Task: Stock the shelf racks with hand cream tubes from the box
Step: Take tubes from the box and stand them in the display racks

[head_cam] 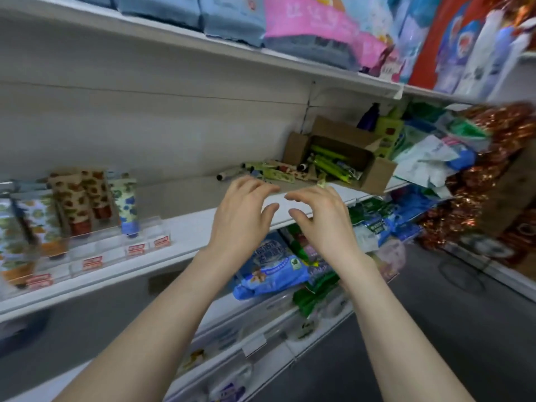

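Note:
An open cardboard box (374, 172) stands on the middle shelf (185, 227) at the right, with green hand cream tubes (327, 163) inside. Several loose tubes (261, 172) lie on the shelf just left of the box. At the far left, patterned tubes (75, 198) stand upright in clear racks (95, 239). My left hand (243, 213) and my right hand (322, 219) hover side by side over the shelf's front edge, fingers loosely bent, holding nothing, a little short of the loose tubes.
Blue and pink packs (290, 21) fill the top shelf. Bagged goods (272, 265) crowd the lower shelf under my hands. White and green bags (429, 158) and a shiny orange garland (499, 158) pile up right of the box. Grey floor lies at the lower right.

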`<state>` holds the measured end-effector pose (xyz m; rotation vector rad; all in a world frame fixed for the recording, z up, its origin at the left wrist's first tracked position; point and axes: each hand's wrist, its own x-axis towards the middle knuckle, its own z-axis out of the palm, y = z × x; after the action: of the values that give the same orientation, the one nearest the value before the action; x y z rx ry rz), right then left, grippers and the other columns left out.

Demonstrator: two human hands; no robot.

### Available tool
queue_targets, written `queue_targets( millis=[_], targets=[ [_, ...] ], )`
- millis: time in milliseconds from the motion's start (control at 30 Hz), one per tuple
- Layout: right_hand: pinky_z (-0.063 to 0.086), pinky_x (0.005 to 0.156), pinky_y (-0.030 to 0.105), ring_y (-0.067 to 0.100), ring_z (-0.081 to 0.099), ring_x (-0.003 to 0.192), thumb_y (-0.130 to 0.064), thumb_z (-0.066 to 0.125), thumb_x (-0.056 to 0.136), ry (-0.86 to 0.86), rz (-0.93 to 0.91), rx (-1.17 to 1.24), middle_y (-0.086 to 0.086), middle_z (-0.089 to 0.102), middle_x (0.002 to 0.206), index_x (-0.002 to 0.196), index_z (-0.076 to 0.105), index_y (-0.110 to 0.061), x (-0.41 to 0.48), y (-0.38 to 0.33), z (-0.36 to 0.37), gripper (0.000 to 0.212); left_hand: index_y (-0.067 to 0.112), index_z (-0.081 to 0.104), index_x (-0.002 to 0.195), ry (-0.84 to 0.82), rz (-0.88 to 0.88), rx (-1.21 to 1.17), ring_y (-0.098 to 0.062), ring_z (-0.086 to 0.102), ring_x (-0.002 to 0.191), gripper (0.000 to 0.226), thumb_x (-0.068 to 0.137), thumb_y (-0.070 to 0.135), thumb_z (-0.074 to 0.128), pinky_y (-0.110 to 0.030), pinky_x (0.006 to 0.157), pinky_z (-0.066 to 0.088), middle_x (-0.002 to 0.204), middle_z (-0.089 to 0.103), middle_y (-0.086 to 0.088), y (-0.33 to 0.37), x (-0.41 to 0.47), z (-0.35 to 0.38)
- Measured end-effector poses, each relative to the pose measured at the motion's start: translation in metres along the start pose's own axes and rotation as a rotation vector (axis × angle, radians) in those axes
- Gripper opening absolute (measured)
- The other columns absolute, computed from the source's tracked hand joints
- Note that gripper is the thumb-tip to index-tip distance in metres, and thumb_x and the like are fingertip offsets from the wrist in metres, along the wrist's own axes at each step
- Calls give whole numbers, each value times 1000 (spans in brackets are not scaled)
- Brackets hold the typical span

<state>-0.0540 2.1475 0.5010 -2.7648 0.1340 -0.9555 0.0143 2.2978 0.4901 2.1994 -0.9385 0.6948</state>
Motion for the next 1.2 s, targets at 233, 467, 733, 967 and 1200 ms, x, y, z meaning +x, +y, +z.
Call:
queue_targets(
  millis=[233, 467, 733, 967, 1200],
  targets=[
    [37, 90, 28, 19, 51, 109, -18, 66, 90, -52, 50, -15, -2, 65, 116, 119, 67, -23, 28, 59, 21, 30, 22, 60, 127, -61, -16, -23, -21, 42, 124, 35, 93, 28, 59, -30, 99, 35, 124, 60, 1, -5, 49, 58],
    [38, 92, 32, 24, 51, 113, -13, 62, 91, -102, 71, -3, 2, 62, 125, 125, 63, -21, 93, 106, 57, 35, 24, 56, 130, -111, -54, 18, -29, 57, 110, 39, 92, 29, 58, -38, 88, 47, 124, 61, -4, -35, 116, 101],
    [47, 84, 38, 33, 57, 105, -2, 53, 89, -156, 74, 32, 13, 65, 112, 118, 68, -11, 150, 142, 109, 33, 23, 58, 129, -232, -151, 72, -33, 50, 117, 39, 89, 21, 58, -37, 97, 42, 133, 54, -9, -80, 156, 139],
    [30, 109, 22, 27, 50, 129, -10, 44, 97, -324, -17, 174, 11, 54, 139, 133, 57, -9, 197, 158, 164, 38, 28, 55, 131, -439, -248, 211, -28, 39, 128, 35, 99, 29, 41, -36, 102, 39, 142, 42, -4, -103, 153, 177],
    [42, 102, 37, 31, 53, 122, -21, 42, 99, -503, -10, -50, 13, 56, 135, 132, 57, -17, 222, 172, 207, 36, 18, 57, 123, -470, -422, 270, -31, 48, 116, 36, 99, 37, 39, -35, 93, 41, 122, 53, -11, -103, 152, 183]
  ],
)
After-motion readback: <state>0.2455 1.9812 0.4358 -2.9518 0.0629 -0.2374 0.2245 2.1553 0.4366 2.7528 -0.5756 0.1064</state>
